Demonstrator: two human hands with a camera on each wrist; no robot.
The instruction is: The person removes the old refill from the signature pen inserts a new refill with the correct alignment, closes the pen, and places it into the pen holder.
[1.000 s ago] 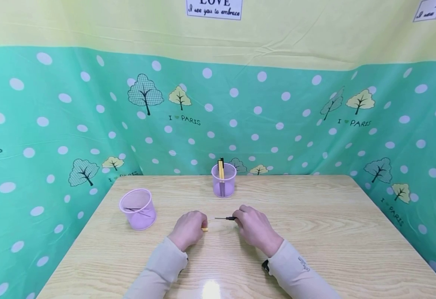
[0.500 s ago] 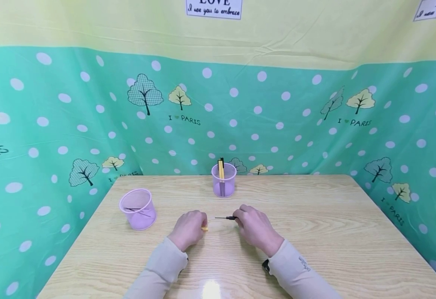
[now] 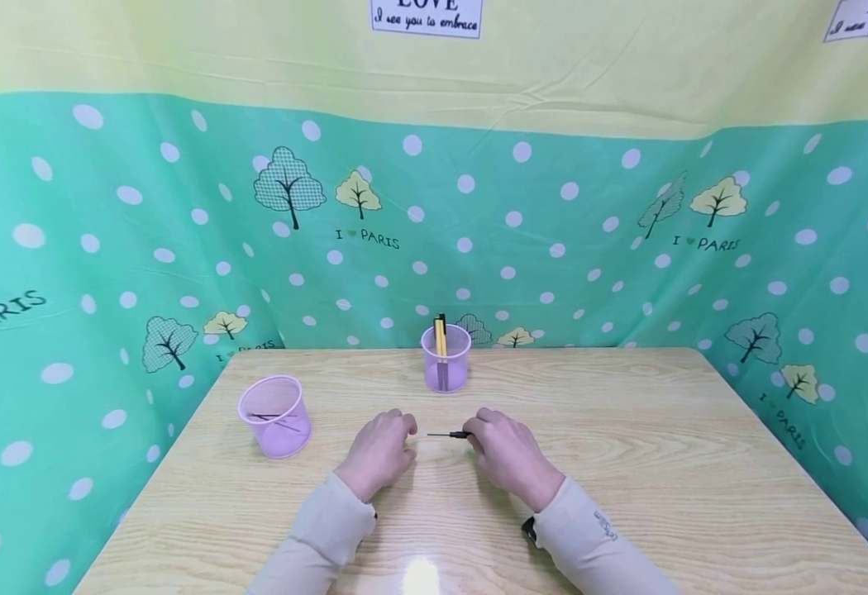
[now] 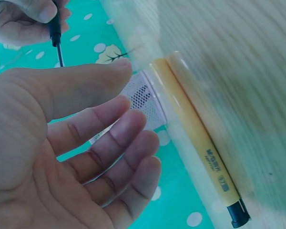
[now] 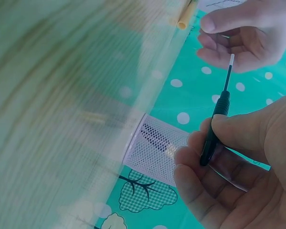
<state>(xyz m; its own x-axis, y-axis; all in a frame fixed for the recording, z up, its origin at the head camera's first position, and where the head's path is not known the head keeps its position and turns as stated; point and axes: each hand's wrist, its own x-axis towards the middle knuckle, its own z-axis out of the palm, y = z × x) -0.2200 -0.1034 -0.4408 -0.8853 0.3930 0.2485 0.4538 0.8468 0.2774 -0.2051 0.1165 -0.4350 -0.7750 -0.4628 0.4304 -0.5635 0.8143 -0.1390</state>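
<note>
My left hand point(image 3: 380, 450) hovers low over the table with fingers loosely curved and nothing between them. Beside it in the left wrist view lies a yellow pen barrel point(image 4: 195, 133) with a black clip end; in the head view the hand hides it. My right hand point(image 3: 512, 454) pinches a black pen grip point(image 5: 215, 126) between thumb and fingers. From that grip a thin dark refill point(image 5: 228, 76) with a whitish end sticks out toward the left hand. The open end of the barrel also shows near the top of the right wrist view.
A lilac mesh pen cup point(image 3: 458, 376) holding yellow-and-black pens stands at the back of the wooden table point(image 3: 598, 388). Another lilac mesh cup point(image 3: 282, 434), with thin dark sticks inside, stands at the left. A green dotted curtain point(image 3: 374, 273) surrounds the table's back and sides.
My left hand has let go of the yellow barrel and loosened its fingers. The right hand stays in place with the grip and refill.
</note>
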